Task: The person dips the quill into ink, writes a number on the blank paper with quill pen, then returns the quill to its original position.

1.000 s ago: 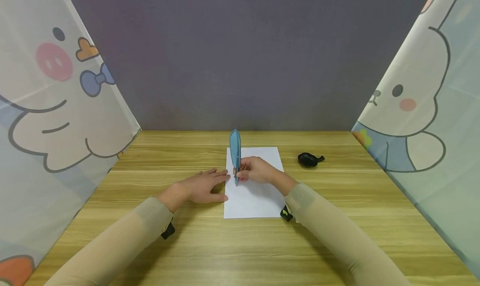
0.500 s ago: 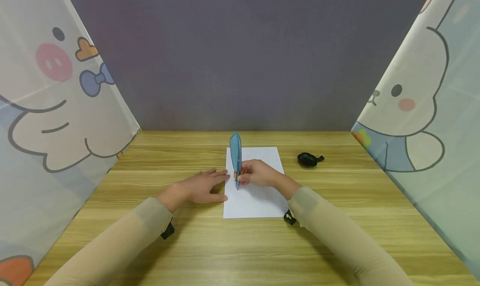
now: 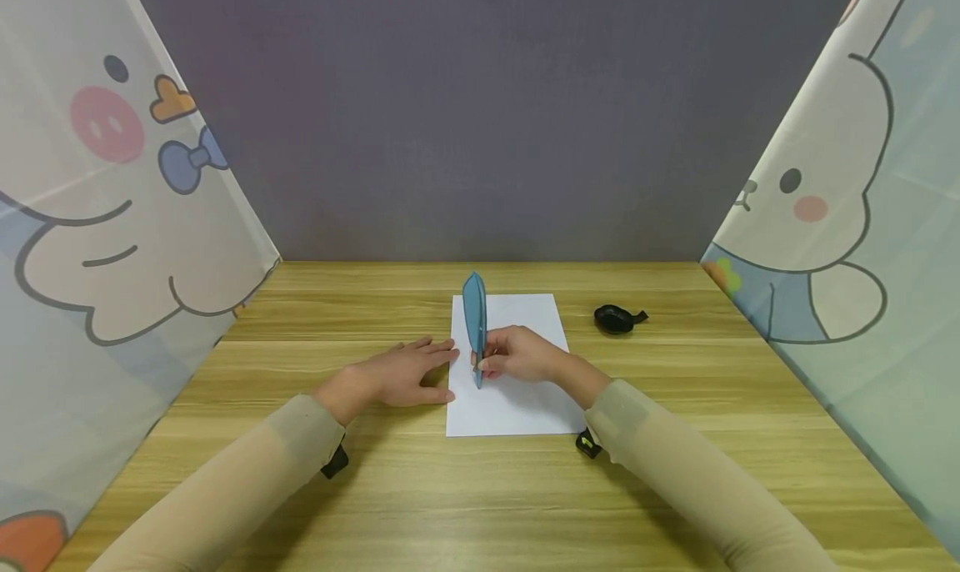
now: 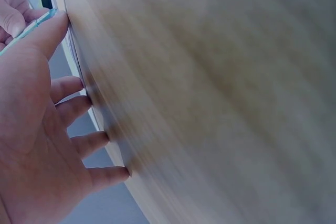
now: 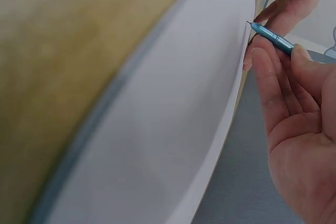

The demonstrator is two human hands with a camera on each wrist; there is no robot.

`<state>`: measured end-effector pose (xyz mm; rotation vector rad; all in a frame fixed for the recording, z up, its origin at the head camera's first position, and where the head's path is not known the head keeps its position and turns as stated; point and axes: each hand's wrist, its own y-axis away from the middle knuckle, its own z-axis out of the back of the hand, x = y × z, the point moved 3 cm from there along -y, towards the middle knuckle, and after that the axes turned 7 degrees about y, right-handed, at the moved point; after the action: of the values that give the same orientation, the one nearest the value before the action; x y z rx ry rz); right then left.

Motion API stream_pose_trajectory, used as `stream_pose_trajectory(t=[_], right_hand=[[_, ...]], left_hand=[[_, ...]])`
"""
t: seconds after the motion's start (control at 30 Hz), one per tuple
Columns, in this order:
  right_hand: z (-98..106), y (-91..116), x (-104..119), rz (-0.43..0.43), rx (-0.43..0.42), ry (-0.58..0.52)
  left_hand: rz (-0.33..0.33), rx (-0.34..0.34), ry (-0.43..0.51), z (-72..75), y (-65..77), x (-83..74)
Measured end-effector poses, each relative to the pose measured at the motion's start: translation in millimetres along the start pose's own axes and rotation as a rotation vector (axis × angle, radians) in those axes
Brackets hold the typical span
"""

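Observation:
My right hand (image 3: pixel 525 355) pinches a blue feather-shaped pen (image 3: pixel 475 309) between thumb and fingers. The pen stands nearly upright over the left part of a white sheet of paper (image 3: pixel 525 409). In the right wrist view the teal barrel of the pen (image 5: pixel 274 38) shows, with its thin point at the paper's surface. Any mark on the sheet is too small to tell. With fingers spread and straight, my left hand (image 3: pixel 405 376) rests on the table, its thumb and fingertips at the paper's left edge. The left wrist view shows the palm of the left hand (image 4: pixel 37 124).
A small black oval object with a short tail (image 3: pixel 615 319) lies on the wooden table (image 3: pixel 480 505), right of the paper. Behind the table rises a dark grey panel (image 3: pixel 480 122). Cartoon-printed cloths hang at both sides, including a left cloth (image 3: pixel 67 247).
My right hand and the pen have moved down the sheet toward me and slightly to the right. The left hand has stayed in place, and so has the paper.

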<state>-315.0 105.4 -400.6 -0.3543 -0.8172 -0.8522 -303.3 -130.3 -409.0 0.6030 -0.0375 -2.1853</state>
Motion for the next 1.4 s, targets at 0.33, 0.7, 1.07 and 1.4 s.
stream_pose_trajectory(t=[0.33,0.7,1.07,1.4], right_hand=[[0,10,1,-0.009,0.009,0.015],[2,21,0,0.013,0.014,0.022],[5,33,-4,0.027,0.014,-0.007],[10,43,-10,0.031,0.015,0.008]], left_hand=[[0.013,0.0,0.005,0.0,0.5,-0.6],[0.017,0.01,-0.015,0.8,2.0,-3.2],[-0.001,0.004,-0.021,0.9,1.9,-2.8],[-0.003,0.001,-0.023,-0.5,1.5,-1.2]])
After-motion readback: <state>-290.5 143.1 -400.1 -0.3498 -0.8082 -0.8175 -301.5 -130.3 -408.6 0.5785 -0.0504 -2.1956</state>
